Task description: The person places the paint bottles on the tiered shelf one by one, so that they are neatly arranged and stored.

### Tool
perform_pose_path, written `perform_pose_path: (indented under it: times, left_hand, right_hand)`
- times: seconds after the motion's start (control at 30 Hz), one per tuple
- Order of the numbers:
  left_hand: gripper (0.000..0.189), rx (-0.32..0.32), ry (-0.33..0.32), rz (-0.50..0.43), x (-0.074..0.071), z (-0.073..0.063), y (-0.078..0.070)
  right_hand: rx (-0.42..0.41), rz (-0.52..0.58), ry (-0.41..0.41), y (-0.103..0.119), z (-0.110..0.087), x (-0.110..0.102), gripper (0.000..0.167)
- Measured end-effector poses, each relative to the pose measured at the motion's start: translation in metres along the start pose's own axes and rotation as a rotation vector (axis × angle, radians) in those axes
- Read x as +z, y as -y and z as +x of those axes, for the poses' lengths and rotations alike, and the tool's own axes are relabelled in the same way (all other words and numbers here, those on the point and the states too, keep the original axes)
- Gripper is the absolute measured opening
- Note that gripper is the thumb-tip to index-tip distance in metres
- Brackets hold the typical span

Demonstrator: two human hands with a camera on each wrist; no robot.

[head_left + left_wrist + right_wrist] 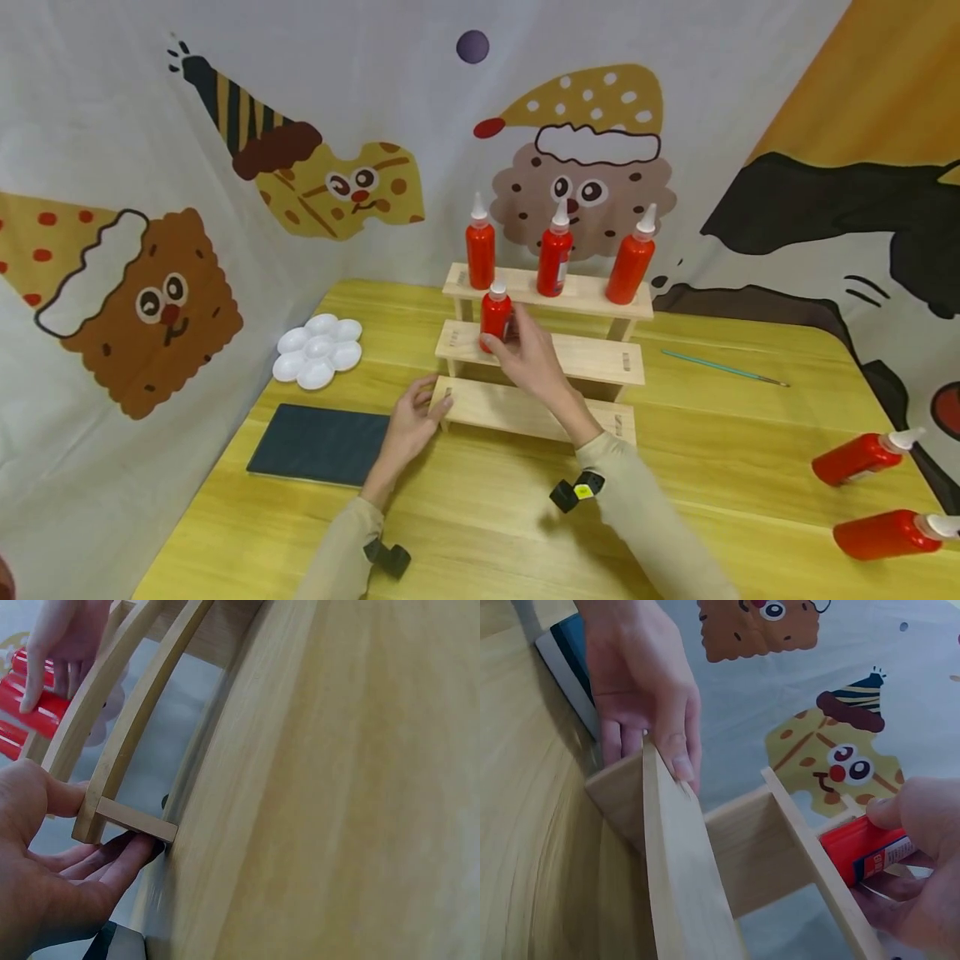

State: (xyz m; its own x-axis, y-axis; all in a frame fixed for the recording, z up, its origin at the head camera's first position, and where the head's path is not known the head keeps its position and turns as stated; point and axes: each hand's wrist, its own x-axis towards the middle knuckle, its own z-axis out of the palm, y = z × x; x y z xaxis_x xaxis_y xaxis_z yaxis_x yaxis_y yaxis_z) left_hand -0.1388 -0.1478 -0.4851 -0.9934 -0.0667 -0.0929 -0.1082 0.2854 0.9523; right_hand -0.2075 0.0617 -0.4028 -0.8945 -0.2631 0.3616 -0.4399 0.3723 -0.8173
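Note:
A three-tier wooden stand (517, 408) is at the middle of the table. My right hand (534, 357) grips a red squeeze bottle (493, 323) with a white top, upright at the left part of the middle tier. In the right wrist view, thumb and fingers wrap the bottle (861, 844) and part of its label shows. My left hand (408, 427) holds the left end of the lowest tier. The left wrist view shows its thumb on top of the board (127, 742) and the other fingers against the end support (139, 819).
Three more red bottles (555, 262) stand along the top tier. Two others (858, 460) lie at the table's right edge. A teal paintbrush (720, 365) lies right of the stand. On the left are a white flower-shaped palette (317, 350) and a dark flat rectangle (318, 444).

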Motion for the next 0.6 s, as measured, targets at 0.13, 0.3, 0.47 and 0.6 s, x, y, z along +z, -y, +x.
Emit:
perform_pose_path:
  times: [0.13,0.3,0.47,0.6]
  left_hand:
    - [0.055,0.005,-0.003,-0.006,0.0,0.002,0.002]
    - [0.055,0.016,-0.002,-0.015,0.0,0.002,0.001]
    - [0.054,0.013,-0.007,-0.008,0.0,0.001,0.0]
    - [0.054,0.014,-0.005,-0.008,0.0,0.0,-0.001]
  right_hand:
    - [-0.014,-0.008,0.015,0.002,0.005,0.009,0.046]
    - [-0.029,-0.021,0.014,0.005,0.007,0.014,0.047]
    - [-0.028,-0.036,0.012,0.005,0.007,0.017,0.046]
    - [-0.018,-0.011,0.008,0.004,0.002,0.015,0.048]
